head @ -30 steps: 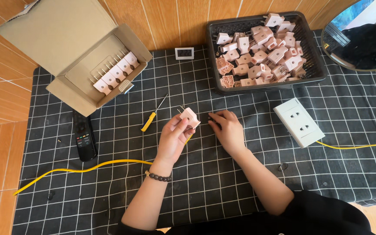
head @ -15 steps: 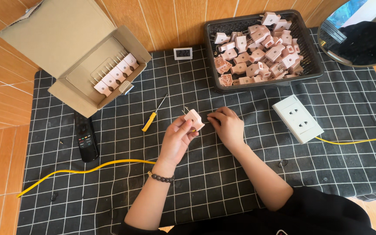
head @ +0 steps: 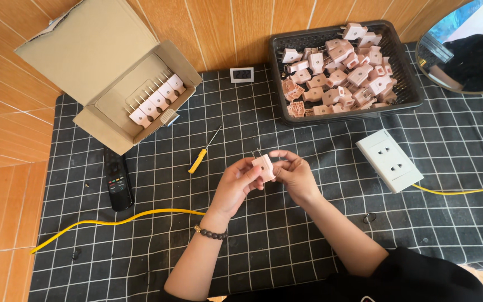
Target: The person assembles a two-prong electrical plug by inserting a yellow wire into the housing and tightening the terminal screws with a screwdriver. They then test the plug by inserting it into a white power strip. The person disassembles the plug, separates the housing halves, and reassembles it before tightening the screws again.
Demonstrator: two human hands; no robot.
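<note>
A small pink plug adapter (head: 264,166) with two metal prongs pointing up-left is held above the black checked mat (head: 152,246). My left hand (head: 233,186) grips its left side with thumb and fingers. My right hand (head: 293,174) pinches its right side. Both hands meet at the mat's middle. A black bead bracelet (head: 212,234) circles my left wrist.
A black basket (head: 403,89) full of pink adapters sits at the back right. An open cardboard box (head: 113,72) with a row of adapters lies back left. A yellow-handled screwdriver (head: 198,160), black remote (head: 118,182), white socket block (head: 389,159) with yellow cable, small digital display (head: 242,74) and round mirror (head: 465,50) surround my hands.
My right hand has come onto the adapter, so both hands now hold it; earlier it rested just beside it. The adapter has turned slightly.
</note>
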